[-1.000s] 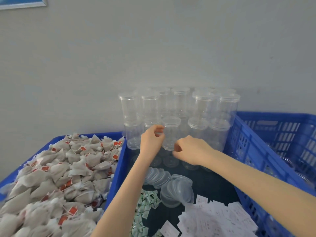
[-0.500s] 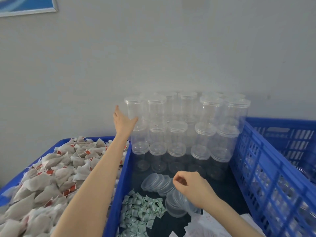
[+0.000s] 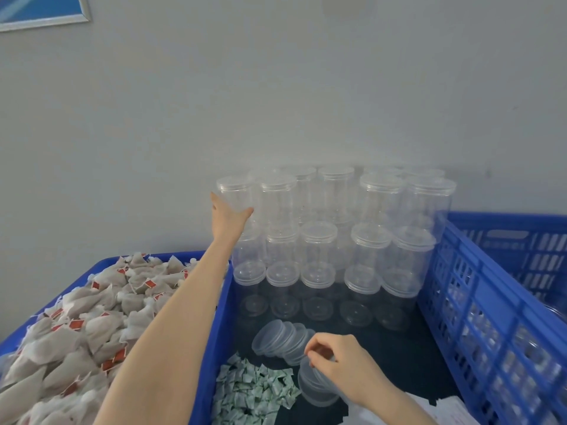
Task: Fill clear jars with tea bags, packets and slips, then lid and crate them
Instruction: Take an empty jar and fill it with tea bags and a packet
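Clear lidded jars [image 3: 377, 240] stand stacked in several tiers against the wall, at the back of the middle blue bin [image 3: 221, 317]. My left hand [image 3: 228, 219] reaches up to the top-left jar [image 3: 234, 193], with the thumb in front and the fingers round its lower side. My right hand [image 3: 337, 366] is low in the bin and pinches a loose clear lid [image 3: 313, 388] from a row of lids [image 3: 280, 338]. Tea bags [image 3: 92, 317] with red tags fill the left blue crate. Green-white packets [image 3: 254, 391] lie beside the lids, and white slips [image 3: 441, 406] lie at the bottom right.
A blue slotted crate [image 3: 491, 317] stands on the right with clear jars inside it. The grey wall is right behind the jar stack. A framed picture [image 3: 40, 10] hangs at the upper left.
My left hand has moved from the middle jars up to the top-left jar. My right hand has pulled back and down from the jars to the loose lids.
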The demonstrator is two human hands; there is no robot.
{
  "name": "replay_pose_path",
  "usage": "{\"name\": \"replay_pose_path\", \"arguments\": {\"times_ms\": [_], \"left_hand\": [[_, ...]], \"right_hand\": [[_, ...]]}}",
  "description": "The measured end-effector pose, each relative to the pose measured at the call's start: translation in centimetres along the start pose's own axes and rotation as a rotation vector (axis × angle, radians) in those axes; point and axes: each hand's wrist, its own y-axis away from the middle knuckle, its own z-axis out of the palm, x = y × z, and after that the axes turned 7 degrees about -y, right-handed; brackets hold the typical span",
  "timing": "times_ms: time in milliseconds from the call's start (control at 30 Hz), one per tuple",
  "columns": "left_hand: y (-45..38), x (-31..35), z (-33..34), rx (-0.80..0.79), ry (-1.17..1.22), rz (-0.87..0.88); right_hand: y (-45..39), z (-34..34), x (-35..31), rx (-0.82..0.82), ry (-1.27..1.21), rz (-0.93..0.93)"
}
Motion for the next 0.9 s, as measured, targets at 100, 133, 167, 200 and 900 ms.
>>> {"name": "replay_pose_path", "arguments": {"times_ms": [100, 133, 167, 200, 900], "left_hand": [[0.1, -0.2, 0.0, 0.085, 0.014, 0.010], [0.2, -0.2, 0.0, 0.112, 0.026, 0.011], [0.3, -0.3, -0.1, 0.139, 0.043, 0.010], [0.5, -0.3, -0.3, 0.165, 0.067, 0.008], [18.9, 3.7, -4.3, -0.542, 0.219, 0.239]], "right_hand": [[0.1, 0.1, 0.1, -0.011, 0.010, -0.004], [0.1, 0.1, 0.1, -0.010, 0.010, -0.004], [0.1, 0.1, 0.2, -0.006, 0.009, -0.006], [0.1, 0.2, 0.2, -0.003, 0.010, -0.010], [-0.9, -7.0, -4.5, 0.299, -0.583, -0.249]]}}
